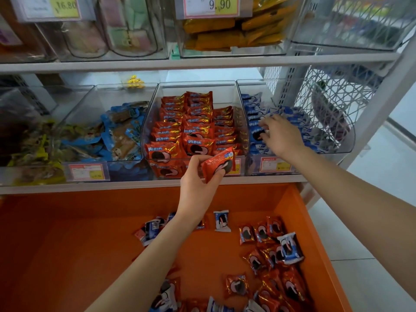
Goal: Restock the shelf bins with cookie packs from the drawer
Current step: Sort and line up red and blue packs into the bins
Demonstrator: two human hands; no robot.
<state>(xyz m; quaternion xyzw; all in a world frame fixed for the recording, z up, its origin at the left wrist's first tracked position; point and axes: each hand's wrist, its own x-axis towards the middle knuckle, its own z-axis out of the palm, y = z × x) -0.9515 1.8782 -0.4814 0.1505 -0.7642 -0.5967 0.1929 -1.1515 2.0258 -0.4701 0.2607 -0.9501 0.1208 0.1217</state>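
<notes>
left hand [195, 188] pinching pack [216, 165], right hand [281, 134] splayed

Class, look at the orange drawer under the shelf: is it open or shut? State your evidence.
Open. The orange drawer sticks out below the shelf, and its floor is exposed, with loose cookie packs scattered on it.

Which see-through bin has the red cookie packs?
The middle clear plastic bin, packed with red foil cookie packs. The clear bin on its right holds blue packs.
</notes>
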